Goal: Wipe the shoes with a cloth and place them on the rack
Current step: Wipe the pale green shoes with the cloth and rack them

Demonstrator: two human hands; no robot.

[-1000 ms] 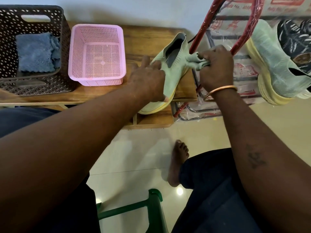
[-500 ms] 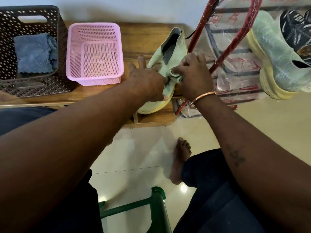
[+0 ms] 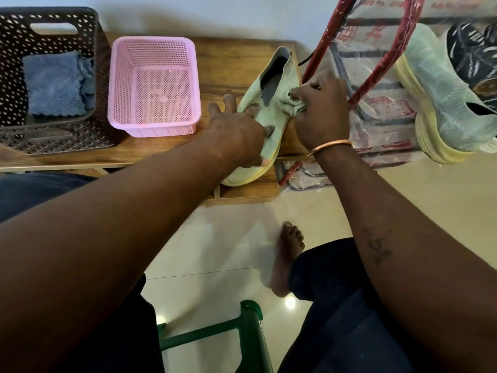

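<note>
1. Since half a second ago, the right hand (image 3: 321,111) has drawn the cloth (image 3: 294,107) a little to the right and farther along the shoe (image 3: 274,114), away from the left hand (image 3: 236,135), which has stayed where it was.
2. Head view: the pale green shoe lies on the right end of the wooden table (image 3: 231,65). Its heel is far and its toe near, reaching past the tabletop's near edge. The yellow sole edge shows along its near right side.
3. The left hand lies across the front half of the shoe, its fingers spread wide and mostly straight, pressing it down flat.
4. The right hand is curled tight round the bunched green cloth and holds it against the shoe's right side, just beside the opening. A bangle (image 3: 330,145) sits on that wrist.
5. The rack (image 3: 385,52), with red tubes and clear plastic wrap, stands just right of the table. A second green shoe (image 3: 441,92) rests on it, and a black shoe (image 3: 473,55) is just beyond that at the far right.
6. On the left of the table stands a pink basket (image 3: 154,40). Just left of it is a dark basket (image 3: 53,141) holding a folded blue towel (image 3: 53,82).
7. Nearer, a bare foot (image 3: 289,254) rests on the pale floor, and a green frame (image 3: 250,327) shows at the near edge.
</note>
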